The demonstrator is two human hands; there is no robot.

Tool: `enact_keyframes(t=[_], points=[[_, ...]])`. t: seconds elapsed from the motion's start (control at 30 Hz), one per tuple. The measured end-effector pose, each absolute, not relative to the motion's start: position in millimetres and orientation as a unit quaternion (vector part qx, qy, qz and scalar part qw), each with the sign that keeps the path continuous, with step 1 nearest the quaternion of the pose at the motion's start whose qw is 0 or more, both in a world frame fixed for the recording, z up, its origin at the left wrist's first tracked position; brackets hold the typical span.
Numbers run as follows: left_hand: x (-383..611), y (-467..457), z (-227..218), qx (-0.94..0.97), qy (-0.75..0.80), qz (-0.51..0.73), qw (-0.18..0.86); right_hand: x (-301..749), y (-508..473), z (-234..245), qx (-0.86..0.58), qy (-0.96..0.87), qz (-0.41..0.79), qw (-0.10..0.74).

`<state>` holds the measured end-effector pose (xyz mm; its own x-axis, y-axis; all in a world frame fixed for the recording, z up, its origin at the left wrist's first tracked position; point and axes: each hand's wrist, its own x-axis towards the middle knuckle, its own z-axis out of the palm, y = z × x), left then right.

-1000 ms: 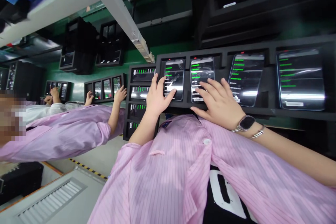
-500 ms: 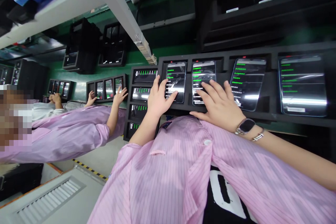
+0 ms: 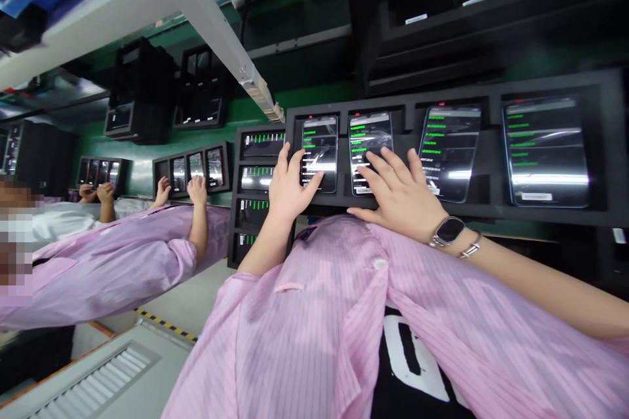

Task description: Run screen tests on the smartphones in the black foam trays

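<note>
In front of me a black foam tray point(image 3: 496, 215) holds several smartphones in separate slots, their dark screens lit with green and white text lines. My left hand point(image 3: 291, 186) lies with fingers spread at the lower left of the leftmost smartphone point(image 3: 324, 150), its thumb over the screen. Over the lower part of the second smartphone point(image 3: 371, 134) rests my right hand point(image 3: 400, 193), fingers apart and holding nothing. To its right sit a slightly tilted third smartphone point(image 3: 451, 157) and a fourth smartphone point(image 3: 548, 157), both untouched.
A second tray of smartphones point(image 3: 240, 206) stands at my left. Further left, co-workers' hands point(image 3: 196, 190) are over another phone tray point(image 3: 163, 170). Stacked black trays point(image 3: 363, 46) rise at the back, beside a slanting white post point(image 3: 221, 33). The bench is green.
The whole view has shifted slightly, so the trays appear further left. My hands keep about the same places on the phones. A co-worker's nearer hand has drawn in toward its tray.
</note>
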<state>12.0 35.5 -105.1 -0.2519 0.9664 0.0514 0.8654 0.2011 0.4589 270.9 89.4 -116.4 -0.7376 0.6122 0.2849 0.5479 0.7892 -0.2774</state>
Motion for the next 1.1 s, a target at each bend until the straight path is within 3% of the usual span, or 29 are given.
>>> enact_keyframes(t=[1.1], points=[[12.7, 30.8, -102.4, 0.608, 0.759, 0.209, 0.105, 272.0, 88.7, -119.2, -0.289, -0.931, 0.093, 0.203]])
